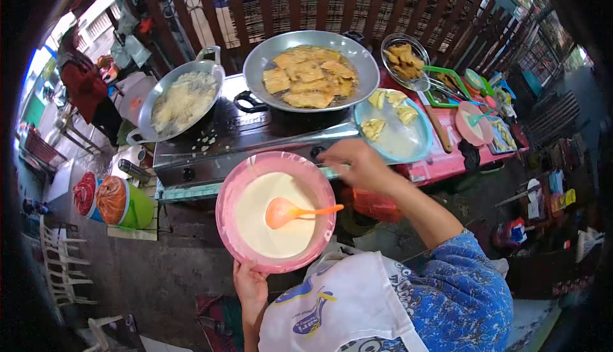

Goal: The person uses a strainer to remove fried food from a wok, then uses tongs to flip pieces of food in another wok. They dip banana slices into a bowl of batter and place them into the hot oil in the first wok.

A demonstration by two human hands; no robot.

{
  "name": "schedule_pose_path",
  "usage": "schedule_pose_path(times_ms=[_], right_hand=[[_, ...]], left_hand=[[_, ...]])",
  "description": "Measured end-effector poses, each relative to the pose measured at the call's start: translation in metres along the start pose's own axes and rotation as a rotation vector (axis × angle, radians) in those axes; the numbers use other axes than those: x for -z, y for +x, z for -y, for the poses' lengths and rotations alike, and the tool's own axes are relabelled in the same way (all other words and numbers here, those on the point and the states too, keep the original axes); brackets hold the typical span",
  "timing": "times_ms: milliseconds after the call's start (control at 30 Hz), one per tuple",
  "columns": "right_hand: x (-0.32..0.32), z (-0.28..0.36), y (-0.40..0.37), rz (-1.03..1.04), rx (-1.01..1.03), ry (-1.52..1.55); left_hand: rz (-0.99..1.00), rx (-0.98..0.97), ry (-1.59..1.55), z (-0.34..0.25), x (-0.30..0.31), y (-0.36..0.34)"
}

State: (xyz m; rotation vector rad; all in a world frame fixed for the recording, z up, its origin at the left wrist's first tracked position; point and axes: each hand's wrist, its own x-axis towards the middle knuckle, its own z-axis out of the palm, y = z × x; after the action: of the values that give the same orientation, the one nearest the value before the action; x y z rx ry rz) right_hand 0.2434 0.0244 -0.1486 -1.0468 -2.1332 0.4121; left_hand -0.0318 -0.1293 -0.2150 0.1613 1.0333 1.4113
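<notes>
My left hand [251,283] grips the lower rim of a pink bowl [231,234], held before the stove. Pale batter [255,215] fills much of it, and an orange ladle [279,213] rests in the batter, its handle pointing right. My right hand [357,164] is over the stove's front edge near a knob, right of the bowl; its fingers are slightly blurred, and whether they hold anything is unclear. Behind it, a large wok [255,65] holds golden fried pieces [310,77] in oil. A second wok [148,119] at the left has pale, bubbling food [185,103].
A light blue basin [418,151] with pale pieces stands right of the stove [255,138]. Beyond are a strainer of fried food [403,61], a knife handle [438,128] and a pink bowl [476,136]. A person [86,87] stands at the far left.
</notes>
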Motion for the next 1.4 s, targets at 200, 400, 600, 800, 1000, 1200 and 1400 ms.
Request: schedule_pose_path(times_ms=[200,400,600,800,1000,1200,1400], right_hand=[[0.096,-0.194,-0.049,-0.186,-0.616,-0.501],[0.129,-0.245,-0.064,0.077,-0.669,-0.738],[0.128,-0.309,-0.067,0.186,-0.669,-0.459],[0.139,-0.319,-0.056,0.263,-1.056,0.070],[0.143,-0.267,-0.038,0.204,-1.014,0.204],[0.135,-0.132,0.014,0.356,-0.643,0.338],[0.046,-0.022,0.045,0.741,-0.462,0.476]], left_hand=[[0.045,-0.014,-0.022,0.040,-0.029,-0.009],[0.048,-0.046,-0.087,0.083,-0.060,-0.010],[0.012,-0.052,-0.124,0.112,-0.084,-0.016],[0.043,-0.109,-0.116,0.122,-0.095,-0.021],[0.007,-0.114,-0.127,0.118,-0.101,-0.021],[-0.063,-0.110,-0.039,0.113,-0.092,-0.015],[-0.048,-0.111,-0.044,0.101,-0.079,-0.010]])
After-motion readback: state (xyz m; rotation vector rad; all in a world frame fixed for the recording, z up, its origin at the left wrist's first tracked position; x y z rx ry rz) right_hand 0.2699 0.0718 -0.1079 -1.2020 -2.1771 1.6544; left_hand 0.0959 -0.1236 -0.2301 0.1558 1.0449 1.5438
